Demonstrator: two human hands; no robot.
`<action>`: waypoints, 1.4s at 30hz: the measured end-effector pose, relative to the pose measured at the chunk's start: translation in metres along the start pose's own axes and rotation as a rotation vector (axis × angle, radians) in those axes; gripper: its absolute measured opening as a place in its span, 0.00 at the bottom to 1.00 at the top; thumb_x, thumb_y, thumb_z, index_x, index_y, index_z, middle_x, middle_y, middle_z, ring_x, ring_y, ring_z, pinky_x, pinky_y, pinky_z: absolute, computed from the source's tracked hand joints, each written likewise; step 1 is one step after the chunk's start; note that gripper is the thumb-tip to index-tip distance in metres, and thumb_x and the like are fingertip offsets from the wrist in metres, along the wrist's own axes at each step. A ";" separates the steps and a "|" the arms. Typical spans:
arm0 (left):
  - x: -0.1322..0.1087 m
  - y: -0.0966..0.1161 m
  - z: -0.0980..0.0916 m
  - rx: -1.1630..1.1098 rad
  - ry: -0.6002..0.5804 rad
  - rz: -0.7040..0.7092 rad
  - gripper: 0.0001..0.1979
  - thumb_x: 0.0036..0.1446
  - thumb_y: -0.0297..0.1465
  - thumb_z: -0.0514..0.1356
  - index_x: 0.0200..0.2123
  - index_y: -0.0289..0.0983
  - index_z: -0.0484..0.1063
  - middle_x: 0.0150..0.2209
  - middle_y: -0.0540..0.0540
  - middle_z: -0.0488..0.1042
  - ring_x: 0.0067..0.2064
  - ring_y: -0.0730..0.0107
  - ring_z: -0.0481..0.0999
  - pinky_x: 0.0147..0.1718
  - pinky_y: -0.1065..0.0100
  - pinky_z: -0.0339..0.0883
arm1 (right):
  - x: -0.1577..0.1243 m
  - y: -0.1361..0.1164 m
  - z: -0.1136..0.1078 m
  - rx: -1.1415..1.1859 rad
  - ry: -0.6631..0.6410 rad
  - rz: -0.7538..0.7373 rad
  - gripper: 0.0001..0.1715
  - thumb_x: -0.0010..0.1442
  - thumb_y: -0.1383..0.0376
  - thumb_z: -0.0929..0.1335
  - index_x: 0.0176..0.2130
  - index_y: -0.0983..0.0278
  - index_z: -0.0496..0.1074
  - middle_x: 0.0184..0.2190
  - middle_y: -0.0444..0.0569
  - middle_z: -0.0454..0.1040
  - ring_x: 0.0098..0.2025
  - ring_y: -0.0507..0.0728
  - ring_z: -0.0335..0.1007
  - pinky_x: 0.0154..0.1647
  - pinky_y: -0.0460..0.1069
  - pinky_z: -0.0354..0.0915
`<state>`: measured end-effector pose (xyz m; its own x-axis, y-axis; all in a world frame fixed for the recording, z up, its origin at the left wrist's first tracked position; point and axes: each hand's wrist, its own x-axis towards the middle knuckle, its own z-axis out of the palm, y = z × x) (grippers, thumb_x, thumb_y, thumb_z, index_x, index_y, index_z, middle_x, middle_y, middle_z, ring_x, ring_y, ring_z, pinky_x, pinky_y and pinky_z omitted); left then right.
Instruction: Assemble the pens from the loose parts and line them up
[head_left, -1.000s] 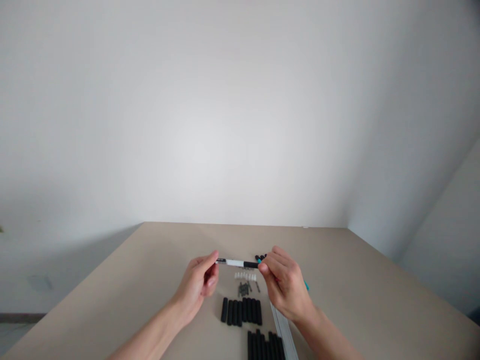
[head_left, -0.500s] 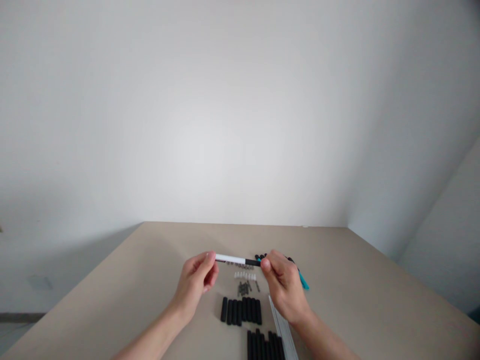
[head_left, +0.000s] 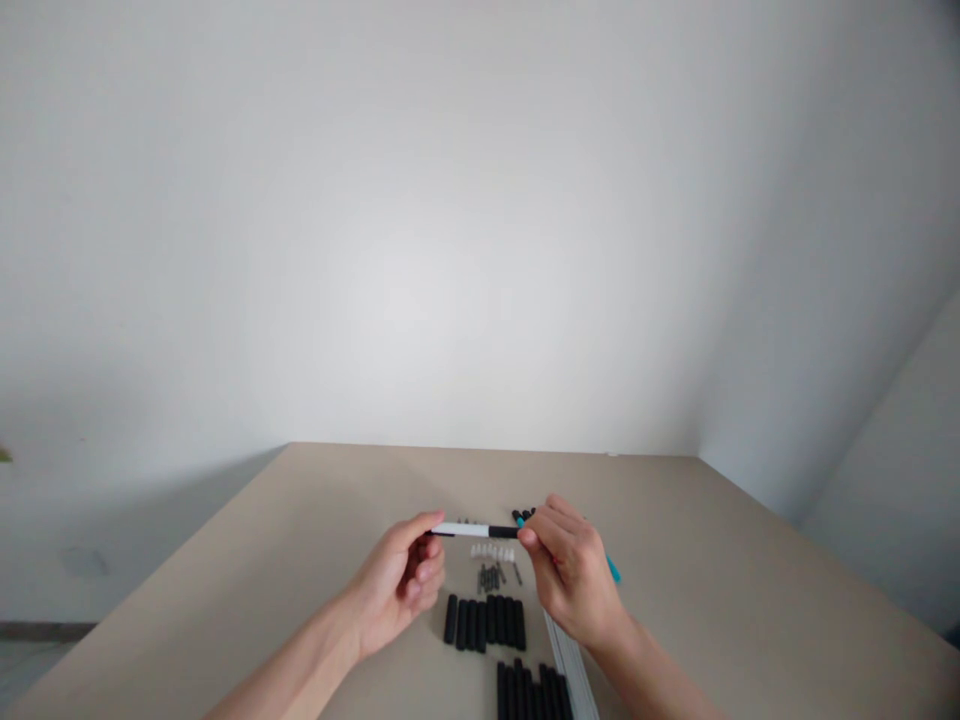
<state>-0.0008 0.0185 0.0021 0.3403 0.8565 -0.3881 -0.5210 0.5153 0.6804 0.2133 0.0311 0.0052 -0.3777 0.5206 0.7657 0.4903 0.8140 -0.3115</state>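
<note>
A white-and-black pen point(head_left: 474, 530) is held level above the beige table point(head_left: 697, 560). My left hand point(head_left: 401, 582) pinches its left tip between thumb and forefinger. My right hand point(head_left: 571, 572) pinches its black right end, with a teal pen point(head_left: 613, 570) tucked under the fingers. Below the pen lie small clear tips point(head_left: 491, 551), thin grey springs point(head_left: 493, 576) and a row of black sleeves point(head_left: 484, 622).
A second row of black sleeves point(head_left: 531, 692) lies at the near edge. A bundle of white tubes point(head_left: 570, 665) runs beside my right wrist. Small black caps point(head_left: 520, 515) sit behind the pen. A white wall stands behind the table.
The left hand has turned palm-up and its lower fingers have loosened, while its pinch on the pen tip stays. The pen sits slightly lower. The right hand has barely shifted.
</note>
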 end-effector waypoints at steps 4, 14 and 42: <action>0.001 -0.002 -0.002 -0.014 -0.006 -0.012 0.19 0.49 0.37 0.64 0.15 0.34 0.62 0.10 0.56 0.57 0.12 0.87 0.49 0.12 0.80 0.37 | 0.000 0.000 -0.001 -0.006 -0.004 0.003 0.19 0.66 0.70 0.57 0.24 0.62 0.52 0.20 0.43 0.58 0.25 0.53 0.51 0.28 0.48 0.46; 0.002 -0.003 -0.005 0.045 0.003 0.041 0.17 0.47 0.36 0.66 0.18 0.32 0.66 0.12 0.53 0.62 0.12 0.86 0.54 0.12 0.80 0.42 | 0.000 -0.001 -0.002 -0.019 -0.005 0.021 0.19 0.65 0.70 0.58 0.22 0.62 0.51 0.19 0.43 0.58 0.25 0.53 0.52 0.27 0.48 0.46; 0.004 -0.005 0.010 -0.141 0.105 0.701 0.21 0.47 0.31 0.70 0.40 0.40 0.63 0.32 0.47 0.77 0.17 0.83 0.62 0.17 0.79 0.56 | 0.000 -0.032 0.005 0.066 -0.294 0.134 0.21 0.67 0.60 0.58 0.24 0.63 0.63 0.22 0.46 0.67 0.27 0.53 0.60 0.29 0.47 0.51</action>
<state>0.0115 0.0190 0.0034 -0.1839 0.9818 0.0476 -0.6878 -0.1631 0.7073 0.1942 0.0059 0.0123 -0.5288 0.6685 0.5229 0.5024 0.7431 -0.4420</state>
